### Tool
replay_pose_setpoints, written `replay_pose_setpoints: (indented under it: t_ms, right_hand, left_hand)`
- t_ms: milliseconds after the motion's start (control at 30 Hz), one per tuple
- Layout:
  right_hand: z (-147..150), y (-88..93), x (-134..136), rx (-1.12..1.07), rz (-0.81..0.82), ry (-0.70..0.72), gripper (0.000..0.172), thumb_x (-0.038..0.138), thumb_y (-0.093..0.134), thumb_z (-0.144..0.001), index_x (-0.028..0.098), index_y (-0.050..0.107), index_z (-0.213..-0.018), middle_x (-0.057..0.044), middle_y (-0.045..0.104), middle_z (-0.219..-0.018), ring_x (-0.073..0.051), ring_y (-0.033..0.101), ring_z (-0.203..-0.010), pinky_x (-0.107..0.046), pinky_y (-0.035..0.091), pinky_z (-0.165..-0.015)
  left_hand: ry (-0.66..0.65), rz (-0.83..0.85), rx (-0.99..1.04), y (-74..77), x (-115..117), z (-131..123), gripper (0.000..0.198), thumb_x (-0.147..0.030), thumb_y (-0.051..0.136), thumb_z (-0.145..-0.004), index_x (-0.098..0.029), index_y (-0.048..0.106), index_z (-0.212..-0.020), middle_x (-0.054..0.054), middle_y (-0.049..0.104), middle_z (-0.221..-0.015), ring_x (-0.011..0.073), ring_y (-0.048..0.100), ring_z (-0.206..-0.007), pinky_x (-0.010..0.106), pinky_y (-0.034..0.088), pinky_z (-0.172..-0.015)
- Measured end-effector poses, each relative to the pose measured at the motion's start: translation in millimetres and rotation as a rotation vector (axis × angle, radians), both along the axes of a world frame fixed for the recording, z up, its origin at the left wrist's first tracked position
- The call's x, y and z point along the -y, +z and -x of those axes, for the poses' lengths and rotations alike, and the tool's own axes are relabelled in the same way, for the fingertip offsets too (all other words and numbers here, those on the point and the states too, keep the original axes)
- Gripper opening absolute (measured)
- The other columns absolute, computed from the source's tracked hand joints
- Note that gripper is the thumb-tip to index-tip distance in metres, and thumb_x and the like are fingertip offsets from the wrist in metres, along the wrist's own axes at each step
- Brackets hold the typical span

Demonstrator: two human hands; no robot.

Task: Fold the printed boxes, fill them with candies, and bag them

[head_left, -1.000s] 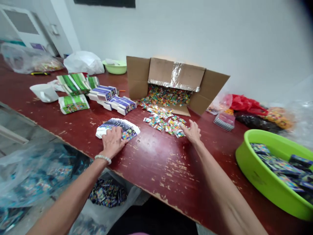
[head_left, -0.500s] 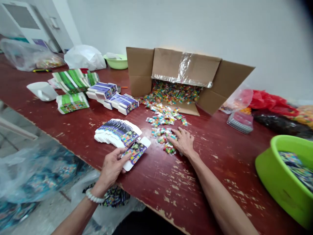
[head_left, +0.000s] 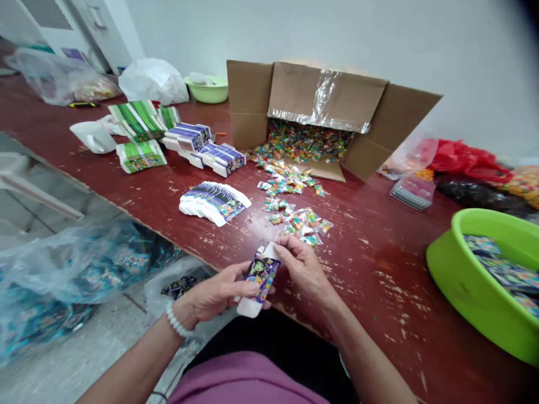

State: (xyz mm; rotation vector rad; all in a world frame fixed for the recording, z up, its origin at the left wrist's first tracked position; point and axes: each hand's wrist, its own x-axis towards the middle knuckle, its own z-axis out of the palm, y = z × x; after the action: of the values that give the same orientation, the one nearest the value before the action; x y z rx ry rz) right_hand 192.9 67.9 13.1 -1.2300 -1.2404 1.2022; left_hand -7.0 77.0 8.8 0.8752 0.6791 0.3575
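Note:
My left hand [head_left: 223,290] grips a small purple printed carton [head_left: 261,274] by its sides, near the table's front edge. At the carton's upper end, my right hand [head_left: 301,264] pinches a white end flap between thumb and fingers. The carton looks opened out at that end; its inside is hidden. Just beyond the right hand lie small clear packets of colourful candy [head_left: 305,221] in a loose pile. A fanned stack of flat purple cartons [head_left: 214,202] rests on the table to the left of the packets.
A cardboard box [head_left: 328,101] on its side spills candy packets onto the red table [head_left: 357,241]. Bundled green cartons [head_left: 141,156], bundled purple cartons [head_left: 221,159] and a white mug [head_left: 93,137] stand left. At right is a green tub [head_left: 467,286] holding filled-looking printed packs.
My left hand has brought the carton nearer my body. My right hand has left the candy packets and now holds the carton's end flap. The nearest packets have shifted.

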Motion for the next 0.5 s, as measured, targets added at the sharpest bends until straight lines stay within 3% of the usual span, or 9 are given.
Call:
replay_pose_setpoints:
  t_ms: [100, 300, 433, 500]
  right_hand:
    - [7.2, 7.2, 19.8, -0.008, 0.024, 0.118, 0.020, 0.039, 0.060, -0.091, 0.020, 0.067, -0.092, 0.000, 0.064, -0.077, -0.012, 0.055, -0.063, -0.023, 0.045, -0.059]
    - [14.7, 5.2, 40.8, -0.238, 0.127, 0.190, 0.031, 0.046, 0.059, -0.093, 0.024, 0.061, -0.115, 0.003, 0.061, -0.074, -0.007, 0.047, -0.044, -0.020, 0.036, -0.042]
    - [17.8, -0.1, 51.1, -0.286, 0.036, 0.145, 0.046, 0.043, 0.071, -0.085, 0.025, 0.058, -0.125, -0.004, 0.068, -0.101, -0.012, 0.063, -0.074, -0.024, 0.051, -0.064]
    - [20.3, -2.6, 57.5, -0.298, 0.089, 0.196, 0.040, 0.045, 0.070, -0.086, 0.021, 0.062, -0.117, -0.004, 0.069, -0.092, -0.014, 0.065, -0.070, -0.027, 0.052, -0.064]
  left_hand:
    - [-0.142, 0.095, 0.148, -0.3, 17.7, -3.7, 0.046, -0.041, 0.081, -0.070, -0.012, 0.069, -0.105, 0.013, 0.075, -0.095, 0.0242, 0.072, -0.082, 0.032, 0.055, -0.075]
    - [0.031, -0.005, 0.061, 1.1, 41.9, -12.5, 0.035, -0.041, 0.082, -0.067, -0.012, 0.065, -0.072, 0.003, 0.065, -0.061, 0.0142, 0.063, -0.048, 0.025, 0.052, -0.051]
    - [0.154, -0.103, -0.073, 9.6, 47.1, -14.2, 0.034, -0.039, 0.083, -0.067, -0.013, 0.064, -0.079, 0.002, 0.067, -0.059, 0.0154, 0.062, -0.043, 0.026, 0.052, -0.046]
    - [0.191, -0.117, -0.106, 11.5, 48.6, -14.8, 0.037, -0.041, 0.082, -0.068, -0.013, 0.065, -0.085, 0.003, 0.068, -0.061, 0.0164, 0.063, -0.044, 0.026, 0.052, -0.046]
